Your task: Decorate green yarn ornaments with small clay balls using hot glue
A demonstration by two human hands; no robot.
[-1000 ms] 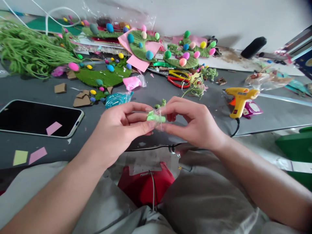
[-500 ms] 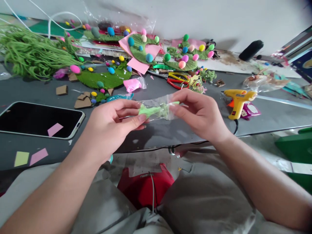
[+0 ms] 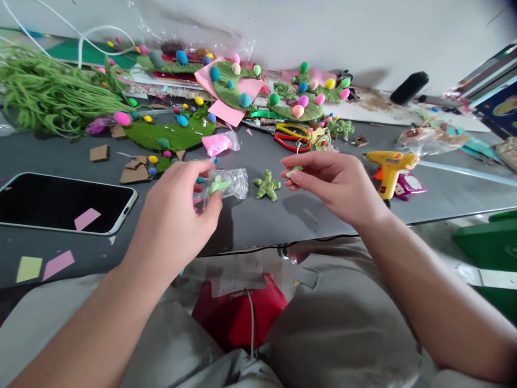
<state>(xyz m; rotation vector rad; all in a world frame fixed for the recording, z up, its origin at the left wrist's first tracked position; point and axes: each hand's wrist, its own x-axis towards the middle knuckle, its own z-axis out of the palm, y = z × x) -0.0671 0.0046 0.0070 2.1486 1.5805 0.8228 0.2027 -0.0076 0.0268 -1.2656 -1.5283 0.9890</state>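
Note:
A clear plastic bag (image 3: 236, 184) with light green soft material (image 3: 218, 185) in it is held between the thumb and fingers of my left hand (image 3: 180, 199). Pinched in my right hand (image 3: 333, 186) is a small light green piece (image 3: 294, 171). Between the two hands, a green yarn-wrapped star (image 3: 267, 186) lies flat on the grey table (image 3: 258, 223). Neither hand touches the star. A pink bag (image 3: 218, 144) lies behind my left hand, and red and yellow pliers (image 3: 291, 136) lie behind the star.
A phone (image 3: 64, 202) lies at the left, with green yarn (image 3: 56, 94) behind it. Wrapped green shapes with coloured balls (image 3: 301, 110) line the back. At the right are a yellow glue gun (image 3: 390, 170) and a purple packet (image 3: 410, 184). Cardboard bits (image 3: 135, 170) sit left of centre.
My hands have moved apart. The bag has stayed with my left hand, a small green piece is now in my right fingers, and the star on the table has come into view.

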